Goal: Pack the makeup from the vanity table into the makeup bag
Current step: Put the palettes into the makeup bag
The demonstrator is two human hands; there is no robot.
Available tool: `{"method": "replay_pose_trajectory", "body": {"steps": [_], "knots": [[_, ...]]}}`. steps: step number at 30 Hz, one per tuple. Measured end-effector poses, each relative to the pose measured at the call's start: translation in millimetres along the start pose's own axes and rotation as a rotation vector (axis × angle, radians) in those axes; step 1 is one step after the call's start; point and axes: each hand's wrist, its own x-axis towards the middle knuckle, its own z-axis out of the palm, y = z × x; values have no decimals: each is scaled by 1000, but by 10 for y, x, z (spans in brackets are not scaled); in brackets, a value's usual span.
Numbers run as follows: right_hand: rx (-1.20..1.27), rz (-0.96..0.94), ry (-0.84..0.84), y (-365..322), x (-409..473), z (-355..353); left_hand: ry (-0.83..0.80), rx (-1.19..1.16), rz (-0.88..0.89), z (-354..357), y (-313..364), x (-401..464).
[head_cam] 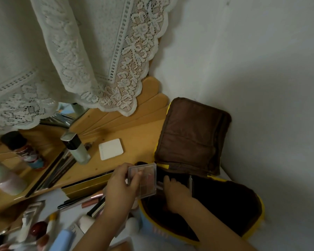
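Her left hand (120, 185) pinches a clear-lidded eyeshadow palette (143, 179) at the rim of the open makeup bag (225, 201) on the vanity table (134, 131), while her right hand (174, 192) reaches inside, fingers curled into the dark lining, their grip hidden.

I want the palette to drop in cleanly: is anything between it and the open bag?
The right hand sits inside the makeup bag right beside the palette held by the left hand; nothing else visible blocks it.
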Motion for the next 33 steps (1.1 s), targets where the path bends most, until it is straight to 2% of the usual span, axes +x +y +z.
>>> {"method": "replay_pose_trajectory", "body": {"steps": [4, 7, 11, 17, 21, 26, 29, 33], "knots": [[76, -70, -5, 6, -68, -7, -5, -21, -7, -4, 6, 7], [-11, -129, 221, 66, -52, -26, -7, -30, -5, -6, 0, 29], [-73, -106, 494, 168, -6, -43, -27, -40, 10, -13, -13, 42], [-251, 15, 780, 99, 34, 77, -13, -20, 44, -41, -37, 59], [-166, 45, 574, 139, -19, 75, -13, -17, 37, -36, -26, 59], [-143, 14, 539, 180, -63, 111, 41, 83, 122, -72, 143, 4], [-157, -20, 527, 204, -72, 67, -59, 168, 283, -81, 343, -44], [-213, 19, 499, 266, -41, 63, -261, 498, 469, 120, 495, -26]]}}
